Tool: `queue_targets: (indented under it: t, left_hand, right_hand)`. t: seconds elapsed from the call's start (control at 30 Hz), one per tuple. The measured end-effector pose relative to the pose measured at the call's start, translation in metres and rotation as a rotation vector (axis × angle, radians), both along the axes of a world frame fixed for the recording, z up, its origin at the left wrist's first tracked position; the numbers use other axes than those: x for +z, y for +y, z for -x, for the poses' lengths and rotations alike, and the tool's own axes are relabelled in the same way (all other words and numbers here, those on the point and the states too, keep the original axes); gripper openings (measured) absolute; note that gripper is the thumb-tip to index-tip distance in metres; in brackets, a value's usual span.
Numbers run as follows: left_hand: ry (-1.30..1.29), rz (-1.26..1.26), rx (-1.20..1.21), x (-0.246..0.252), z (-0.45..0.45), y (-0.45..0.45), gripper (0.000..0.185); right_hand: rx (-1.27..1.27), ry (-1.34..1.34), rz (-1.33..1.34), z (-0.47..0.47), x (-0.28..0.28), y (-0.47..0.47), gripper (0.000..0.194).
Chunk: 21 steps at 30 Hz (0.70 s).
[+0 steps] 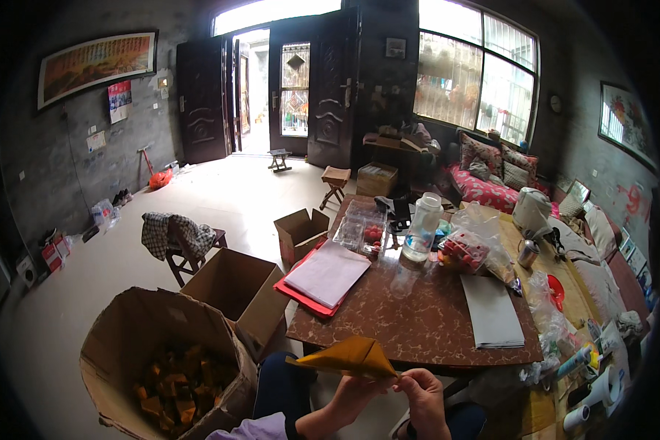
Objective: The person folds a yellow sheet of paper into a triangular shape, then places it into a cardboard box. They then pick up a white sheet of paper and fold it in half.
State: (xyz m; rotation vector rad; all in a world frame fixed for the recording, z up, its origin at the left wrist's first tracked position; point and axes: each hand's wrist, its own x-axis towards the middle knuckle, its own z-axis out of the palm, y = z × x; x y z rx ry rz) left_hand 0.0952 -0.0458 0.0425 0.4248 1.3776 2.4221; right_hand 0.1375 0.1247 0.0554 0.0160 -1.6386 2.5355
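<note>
A folded piece of golden paper (352, 357) is held over my lap, in front of the near edge of the brown marbled table (412, 330). My left hand (360, 391) supports it from below, with the fingers under its right part. The thumb and fingers of my right hand (422, 391) pinch the paper's right-hand corner. To the left stands a large open cardboard box (107, 352), with a heap of folded golden paper pieces (181, 390) at its bottom.
White sheets (327, 272) on red paper lie at the table's left, and a white stack (493, 312) at its right. A clear bottle (422, 225) and fruit packs (465, 250) stand behind. Another open cardboard box (242, 286) is beside the table. A yellowish bench at right bears a kettle (532, 209).
</note>
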Motion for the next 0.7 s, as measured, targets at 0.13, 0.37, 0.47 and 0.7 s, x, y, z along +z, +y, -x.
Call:
queue_targets:
  t: [0.13, 0.37, 0.47, 0.7]
  left_hand:
    - [-0.091, -0.101, 0.002, 0.0, -0.001, 0.002, 0.024]
    - [-0.131, -0.077, -0.027, -0.007, 0.003, 0.0, 0.025]
    - [-0.103, -0.105, -0.038, -0.005, 0.002, 0.0, 0.022]
    - [-0.144, -0.151, 0.014, 0.004, -0.001, 0.001, 0.02]
  right_hand:
    - [0.003, -0.019, 0.058, -0.003, 0.003, -0.002, 0.017]
    - [-0.063, 0.057, -0.124, -0.007, 0.015, -0.007, 0.017]
    - [-0.064, 0.069, -0.178, -0.006, 0.019, -0.008, 0.022]
    - [0.05, 0.063, -0.112, 0.001, 0.016, -0.003, 0.03]
